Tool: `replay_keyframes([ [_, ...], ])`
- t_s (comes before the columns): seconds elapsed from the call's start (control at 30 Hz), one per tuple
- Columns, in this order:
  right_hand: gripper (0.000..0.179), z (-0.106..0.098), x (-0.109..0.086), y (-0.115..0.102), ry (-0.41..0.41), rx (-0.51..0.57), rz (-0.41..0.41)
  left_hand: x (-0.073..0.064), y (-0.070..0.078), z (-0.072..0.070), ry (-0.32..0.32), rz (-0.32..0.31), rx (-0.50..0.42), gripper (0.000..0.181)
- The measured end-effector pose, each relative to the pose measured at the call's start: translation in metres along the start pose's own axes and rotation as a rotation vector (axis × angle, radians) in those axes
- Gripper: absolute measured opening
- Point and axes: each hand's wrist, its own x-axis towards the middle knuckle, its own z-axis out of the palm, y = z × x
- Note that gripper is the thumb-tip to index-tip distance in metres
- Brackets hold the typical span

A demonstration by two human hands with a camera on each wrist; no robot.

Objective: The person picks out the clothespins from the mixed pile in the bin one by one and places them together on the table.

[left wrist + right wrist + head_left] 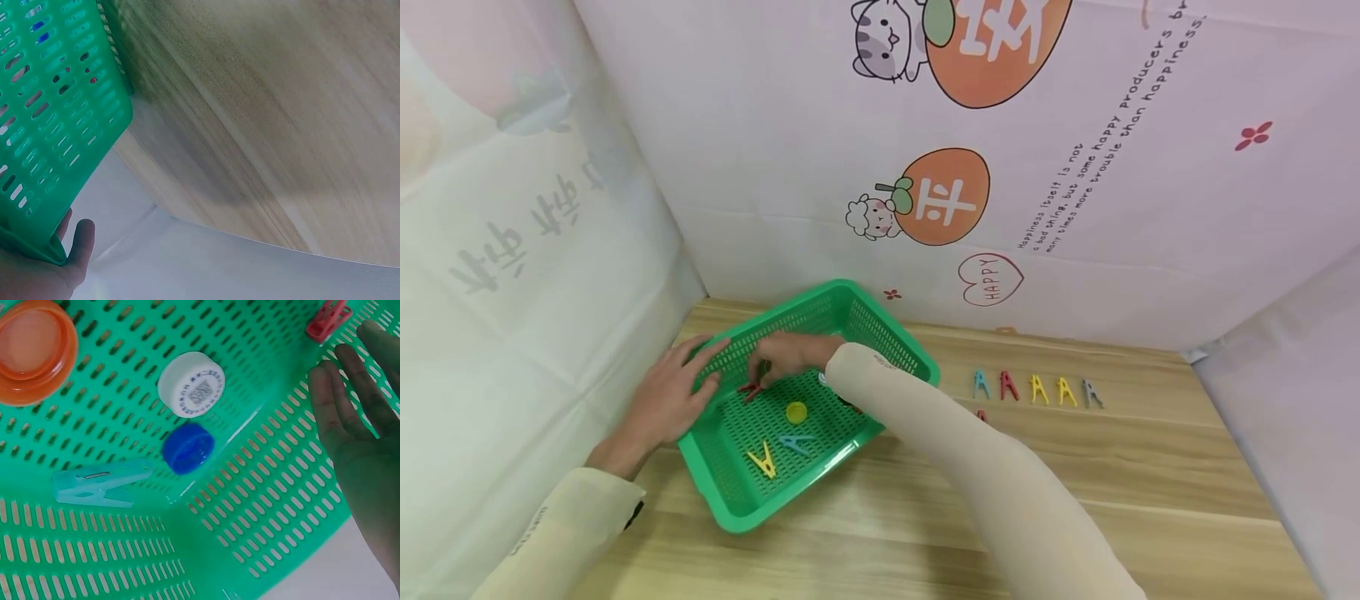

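Pale sleeves [985,467] reached over the desk [1150,467] to a green basket [737,522] at its far-left corner. A yellow clip [764,463] lay toward the basket's near corner. The left hand [666,398] rested on the left rim, fingers straight; the right hand [786,357], fingers relaxed, was just beside a red clip [324,326] near the basket's far-left corner.

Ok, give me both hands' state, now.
Left hand: closed, holding the green basket.
Right hand: open, near the red clothespin.

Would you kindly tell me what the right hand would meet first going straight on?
The right hand would probably meet the red clothespin in the green basket, though depth is unclear.
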Motion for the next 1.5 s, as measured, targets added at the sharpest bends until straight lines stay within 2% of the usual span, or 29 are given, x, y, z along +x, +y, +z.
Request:
replay_keyframes([
  [0.2,0.031,0.011,0.001,0.002,-0.034,-0.082,-0.02,-0.001,0.0,0.0,0.0,-0.002,-0.002,0.054],
  [0.37,0.028,0.012,-0.002,0.011,-0.033,-0.086,-0.033,-0.001,0.001,0.001,-0.004,-0.01,-0.012,0.053],
  [0.57,0.02,0.007,-0.016,0.026,-0.017,-0.101,-0.003,-0.001,0.003,-0.001,0.001,-0.016,-0.015,0.053],
  [0.7,0.022,0.003,-0.027,0.032,0.002,-0.099,0.033,0.0,0.005,-0.002,0.005,-0.013,-0.01,0.053],
  [0.93,0.03,0.001,-0.032,0.025,0.044,-0.059,0.092,-0.002,0.006,-0.002,0.016,-0.002,-0.004,0.053],
  [1.13,0.043,0.012,-0.028,0.016,-0.023,-0.055,0.111,-0.002,0.005,0.0,0.017,-0.004,-0.007,0.052],
  [1.5,0.036,0.013,-0.031,0.011,-0.062,-0.107,0.109,-0.003,0.005,-0.001,0.02,-0.007,-0.014,0.052],
])
